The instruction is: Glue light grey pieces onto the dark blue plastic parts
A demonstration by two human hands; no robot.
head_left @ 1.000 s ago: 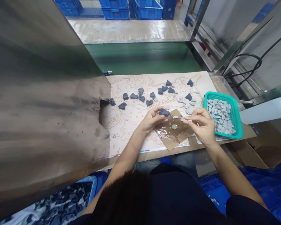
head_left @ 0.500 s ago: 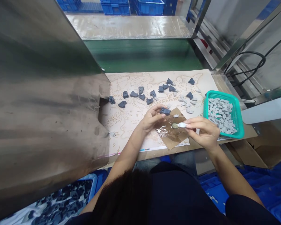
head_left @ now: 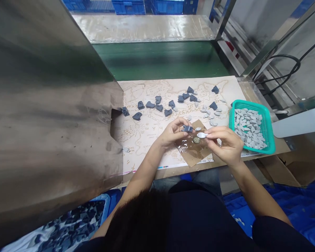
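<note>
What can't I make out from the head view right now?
All in the head view:
- Dark piece: one end is hidden by the left hand.
- Pale piece: the end pinched by the right hand is covered; its tip is too small to tell whether it is wet.
- Basket: lower pieces are hidden under the top ones.
- Bin: cut off by the bottom edge.
- Sheet: fine print too small.

Left hand (head_left: pixel 170 134) partly covered the dark piece (head_left: pixel 187 128); right hand (head_left: pixel 227 144) hid one end of the pale piece (head_left: pixel 201 135). Bottom edge cut off the lower-left crate (head_left: pixel 106 207). Lettering on map sheet (head_left: pixel 144 133) was illegible.
</note>
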